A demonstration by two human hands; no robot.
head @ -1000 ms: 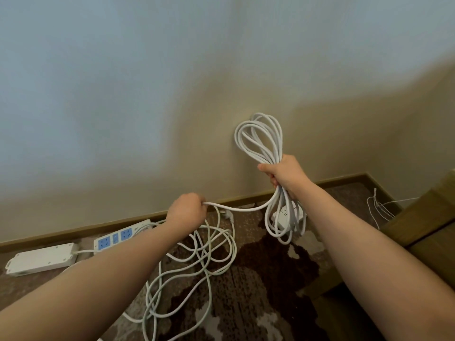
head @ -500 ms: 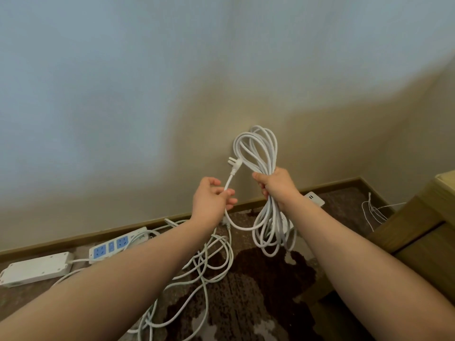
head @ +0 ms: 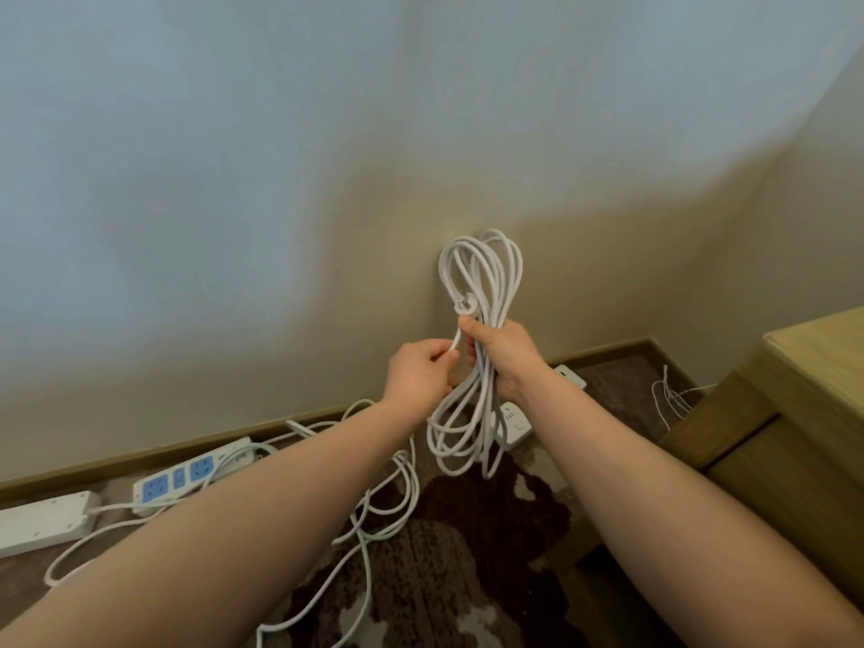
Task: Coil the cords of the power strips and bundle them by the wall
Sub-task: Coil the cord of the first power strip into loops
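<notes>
My right hand (head: 507, 355) grips a white coiled cord (head: 481, 273) around its middle, with loops standing above the fist and hanging below it. Its plug (head: 465, 305) sits just above my right thumb. My left hand (head: 418, 376) pinches the cord end just below the plug, close beside the right hand. A white power strip (head: 514, 423) lies on the floor behind the hanging loops. A loose tangle of white cord (head: 388, 502) lies on the carpet beneath my left arm. By the skirting lie a blue-socket strip (head: 187, 474) and a plain white strip (head: 42, 521).
A wooden cabinet (head: 795, 413) stands at the right. Thin white wires (head: 668, 399) lie in the corner beside it. Another small white block (head: 570, 376) rests by the skirting behind my right wrist. The floor has a brown patterned carpet (head: 467, 554).
My left hand has brought the cord's plug end up to the coil, and the slack loop between the hands is gone. Both hands now sit close together.
</notes>
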